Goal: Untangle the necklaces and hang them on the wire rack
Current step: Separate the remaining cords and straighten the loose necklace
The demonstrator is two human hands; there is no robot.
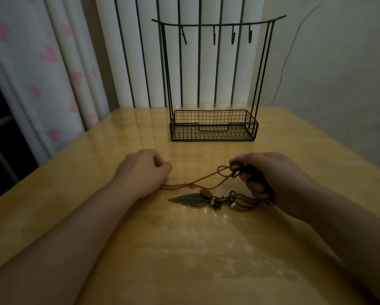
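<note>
- Necklaces [224, 194] lie tangled on the wooden table [184, 249], just below the middle of the frame, between the two hands.
- Their brown cords run from the left hand across to the right hand, with loops bunched at the right.
- A metal leaf pendant [189, 200] lies flat on the table, with an oval brown bead [206, 194] touching its upper right edge and small beads just to the right of it.
- The left hand [145, 172], left of centre, has its fingers curled; a cord ends under it, but whether it pinches the cord cannot be told.
- The right hand [263, 175], right of centre, grasps a bundle of cords, fingers curled round them.
- A black wire rack [213, 126] stands upright in the upper middle of the frame, well apart from the hands; its hooks [233, 38] hang bare from the top bar.
- A curtain with pink hearts [48, 53] hangs at the upper left.
</note>
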